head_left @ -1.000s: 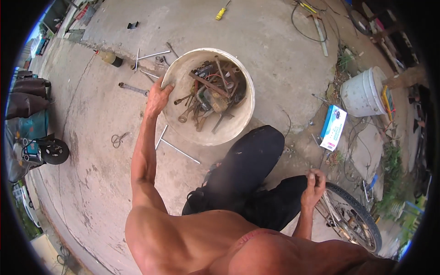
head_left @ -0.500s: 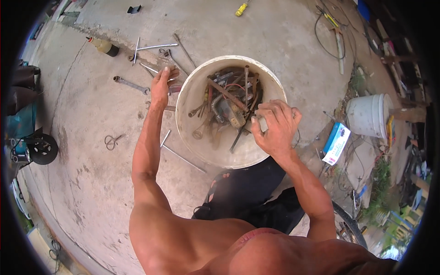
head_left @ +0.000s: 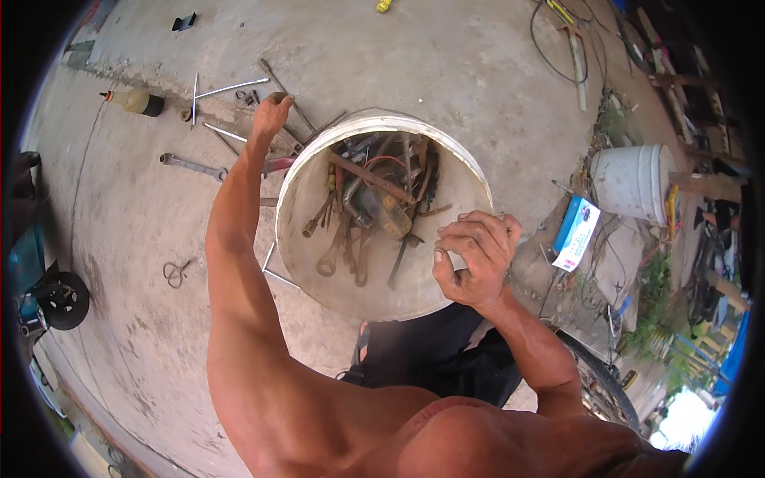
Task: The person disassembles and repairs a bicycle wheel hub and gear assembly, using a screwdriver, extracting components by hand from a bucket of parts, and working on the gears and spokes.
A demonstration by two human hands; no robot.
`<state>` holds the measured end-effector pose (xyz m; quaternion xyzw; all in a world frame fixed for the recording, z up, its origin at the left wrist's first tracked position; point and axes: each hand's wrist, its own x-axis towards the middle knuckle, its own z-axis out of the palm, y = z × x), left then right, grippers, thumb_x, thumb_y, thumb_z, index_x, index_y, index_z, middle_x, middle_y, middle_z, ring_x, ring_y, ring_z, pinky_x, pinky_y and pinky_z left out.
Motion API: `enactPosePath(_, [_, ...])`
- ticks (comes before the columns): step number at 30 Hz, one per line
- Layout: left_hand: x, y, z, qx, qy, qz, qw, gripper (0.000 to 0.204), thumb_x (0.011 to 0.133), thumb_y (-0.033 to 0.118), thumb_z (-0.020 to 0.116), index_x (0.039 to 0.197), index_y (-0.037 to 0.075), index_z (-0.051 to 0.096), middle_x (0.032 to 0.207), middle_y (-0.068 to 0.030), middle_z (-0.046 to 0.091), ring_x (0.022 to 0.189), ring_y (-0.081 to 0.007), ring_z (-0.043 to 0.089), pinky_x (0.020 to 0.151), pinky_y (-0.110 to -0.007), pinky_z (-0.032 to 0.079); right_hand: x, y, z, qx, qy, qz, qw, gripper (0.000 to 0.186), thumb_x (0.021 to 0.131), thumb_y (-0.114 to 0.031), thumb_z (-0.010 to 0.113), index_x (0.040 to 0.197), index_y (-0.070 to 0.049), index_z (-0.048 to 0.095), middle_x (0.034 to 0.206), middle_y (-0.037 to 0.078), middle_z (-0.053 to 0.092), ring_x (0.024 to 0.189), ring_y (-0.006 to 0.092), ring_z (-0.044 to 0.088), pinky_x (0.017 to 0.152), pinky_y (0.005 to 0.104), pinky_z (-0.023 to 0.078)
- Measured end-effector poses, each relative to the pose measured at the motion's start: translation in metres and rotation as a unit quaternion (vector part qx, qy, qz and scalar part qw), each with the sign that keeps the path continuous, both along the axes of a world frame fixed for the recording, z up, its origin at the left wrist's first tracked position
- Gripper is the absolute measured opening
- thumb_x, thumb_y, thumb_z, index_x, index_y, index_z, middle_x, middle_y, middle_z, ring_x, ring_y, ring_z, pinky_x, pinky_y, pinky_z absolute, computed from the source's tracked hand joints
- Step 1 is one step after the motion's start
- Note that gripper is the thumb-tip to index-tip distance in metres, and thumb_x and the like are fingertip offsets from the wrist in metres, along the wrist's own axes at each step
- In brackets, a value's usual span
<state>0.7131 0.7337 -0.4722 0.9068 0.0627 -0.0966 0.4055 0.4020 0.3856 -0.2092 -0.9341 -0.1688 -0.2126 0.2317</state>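
The white bucket (head_left: 458, 187) stands on the concrete floor (head_left: 159, 342) in front of the person, with a heap of rusty tools (head_left: 378, 195) lying inside it. The left hand (head_left: 272, 116) is down among loose tools at about 10:30 from the bucket, right beside a long thin bar (head_left: 276, 78). Its fingers are curled inward; whether they are clamped on anything, I cannot tell. The right hand (head_left: 478, 256) is at 4 o'clock, in front of the bucket's rim. Its fingers are bent toward the thumb; I cannot tell whether they pinch something or touch the rim.

Near the left hand, a T-shaped wrench (head_left: 231, 88) lies toward 10 o'clock, and a long spanner (head_left: 194, 166) between 9 and 10. Another T-shaped wrench (head_left: 280, 279) shows partly at 8 o'clock.

As the metal lies crossed and close, the left fingers would do best to close around one piece near its middle and raise it straight, clear of its neighbours. The right hand would serve well as a steady brace on the rim, kept away from the jagged heap.
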Motion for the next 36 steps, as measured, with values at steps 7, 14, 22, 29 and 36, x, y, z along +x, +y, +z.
enactPosePath(7, [0.087, -0.028, 0.013, 0.048, -0.069, -0.137, 0.987, 0.061, 0.094, 0.046, 0.065, 0.135, 0.002, 0.063, 0.131, -0.0285, 0.064, 0.124, -0.0394, 0.062, 0.106, -0.043, 0.048, 0.003, 0.002, 0.004, 0.04, 0.011, 0.006, 0.999, 0.015, 0.069, -0.018, 0.075, 0.079, -0.017, 0.065, 0.091, -0.006, 0.07, 0.091, 0.0175, 0.064, 0.087, 0.0411, 0.035])
enactPosePath(14, [0.161, -0.136, 0.063, 0.089, -0.122, -0.237, 0.96, 0.06, 0.091, 0.049, 0.066, 0.14, 0.014, 0.061, 0.142, -0.0251, 0.053, 0.127, -0.0399, 0.058, 0.108, -0.045, 0.048, 0.002, -0.004, 0.006, 0.058, 0.007, -0.013, 0.998, 0.017, 0.065, -0.016, 0.075, 0.078, -0.019, 0.065, 0.09, -0.007, 0.07, 0.095, 0.0164, 0.067, 0.084, 0.0401, 0.037])
enactPosePath(22, [0.206, -0.222, 0.021, 0.16, -0.125, -0.334, 0.92, 0.07, 0.088, 0.049, 0.067, 0.152, 0.024, 0.049, 0.158, -0.0248, 0.033, 0.137, -0.0413, 0.049, 0.111, -0.048, 0.045, 0.0, -0.009, 0.004, 0.06, 0.037, -0.029, 0.997, 0.022, 0.066, -0.017, 0.076, 0.083, -0.019, 0.063, 0.094, -0.007, 0.068, 0.099, 0.016, 0.067, 0.091, 0.0396, 0.038])
enactPosePath(29, [0.312, -0.194, -0.052, 0.322, -0.389, -0.461, 0.73, 0.043, 0.091, 0.044, 0.072, 0.128, 0.024, 0.068, 0.146, -0.018, 0.052, 0.13, -0.0431, 0.051, 0.105, -0.048, 0.049, -0.004, -0.005, 0.006, 0.084, 0.015, -0.013, 0.996, 0.018, 0.072, -0.017, 0.076, 0.084, -0.015, 0.062, 0.1, -0.002, 0.067, 0.106, 0.0207, 0.063, 0.093, 0.0444, 0.038])
enactPosePath(36, [0.289, -0.202, -0.046, 0.159, -0.189, -0.375, 0.893, 0.056, 0.095, 0.035, 0.066, 0.145, 0.011, 0.058, 0.12, -0.0276, 0.062, 0.102, -0.0421, 0.066, 0.093, -0.049, 0.052, -0.016, -0.008, -0.018, 0.132, -0.106, -0.027, 0.985, 0.018, 0.079, -0.016, 0.066, 0.07, -0.01, 0.051, 0.076, 0.004, 0.05, 0.087, 0.0267, 0.06, 0.087, 0.0457, 0.038])
